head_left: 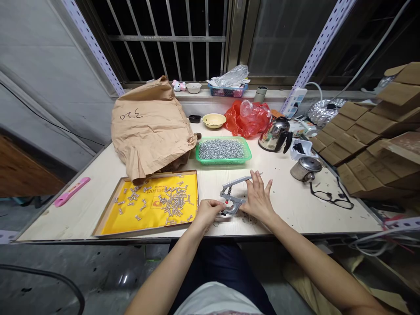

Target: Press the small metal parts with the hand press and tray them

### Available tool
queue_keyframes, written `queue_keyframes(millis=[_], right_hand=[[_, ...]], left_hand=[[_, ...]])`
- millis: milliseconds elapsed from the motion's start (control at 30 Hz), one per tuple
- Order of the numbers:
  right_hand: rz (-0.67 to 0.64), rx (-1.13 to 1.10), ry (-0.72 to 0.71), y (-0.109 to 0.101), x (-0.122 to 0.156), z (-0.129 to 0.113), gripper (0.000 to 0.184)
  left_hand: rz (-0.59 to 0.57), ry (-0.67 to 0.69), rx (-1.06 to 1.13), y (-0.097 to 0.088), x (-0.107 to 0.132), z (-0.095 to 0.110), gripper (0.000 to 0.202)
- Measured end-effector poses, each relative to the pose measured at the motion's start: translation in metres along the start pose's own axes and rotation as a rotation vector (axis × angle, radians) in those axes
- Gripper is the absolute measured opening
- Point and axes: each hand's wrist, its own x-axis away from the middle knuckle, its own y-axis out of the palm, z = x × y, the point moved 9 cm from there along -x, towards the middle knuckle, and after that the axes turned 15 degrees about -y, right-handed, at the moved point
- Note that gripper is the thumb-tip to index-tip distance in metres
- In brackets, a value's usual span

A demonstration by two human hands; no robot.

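Note:
Near the front edge of the table, a grey metal hand press tool [233,202] with a long lever, a spring and a C-shaped jaw stands between my hands. My right hand [259,199] grips its right side, with fingertips up by the raised lever. My left hand [209,213] is closed in a pinch at the tool's jaw; what lies between its fingertips is too small to name. A green plastic basket [248,154] behind the tool is full of small silvery metal parts [221,149]. To the left, small metal pieces [175,201] lie scattered in a shallow yellow-lined cardboard tray [111,218].
A large brown paper bag [151,127] leans over the tray's back edge. A pink-handled cutter [72,191] lies far left. At right stand a kettle [274,134], a metal pot [300,170], glasses [331,199] and stacked cardboard boxes [370,140]. A red plastic bag [238,120] sits behind the basket.

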Motion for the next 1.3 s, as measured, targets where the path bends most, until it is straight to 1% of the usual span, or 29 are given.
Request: queue_keyframes(millis=[133,333,467,700,767,833,900,967,1067,1300], right_hand=[[0.004,0.011,0.012,-0.001,0.002,0.002,0.074],[0.004,0.002,0.016,-0.001,0.003,0.005,0.072],[0.025,-0.023,-0.003,-0.004,0.002,0.003,0.069],[0.099,-0.037,-0.045,-0.011,0.0,0.001,0.067],[0.132,-0.03,-0.063,-0.014,-0.001,0.001,0.061],[0.147,-0.021,-0.087,-0.015,-0.001,0.0,0.048],[0.141,-0.009,-0.097,-0.013,-0.001,0.0,0.033],[0.128,0.007,-0.091,-0.008,0.001,0.002,0.025],[0.114,0.021,-0.087,0.001,0.002,0.002,0.022],[0.074,0.034,-0.089,0.011,0.001,-0.002,0.022]], left_hand=[[0.013,-0.002,-0.013,0.002,-0.001,-0.003,0.02],[-0.004,0.033,-0.009,0.008,0.006,0.001,0.013],[-0.016,0.053,-0.003,0.008,0.006,0.002,0.013],[0.022,0.025,-0.023,0.003,0.001,-0.005,0.017],[0.011,0.01,-0.018,0.004,0.002,-0.006,0.019],[-0.015,-0.007,0.003,0.005,0.003,-0.006,0.024],[-0.035,-0.024,0.043,0.005,0.003,-0.005,0.03],[-0.031,-0.044,0.085,0.002,0.003,-0.004,0.035],[-0.032,-0.081,0.102,0.0,0.002,-0.005,0.037],[-0.118,-0.091,0.09,0.006,0.002,0.001,0.031]])
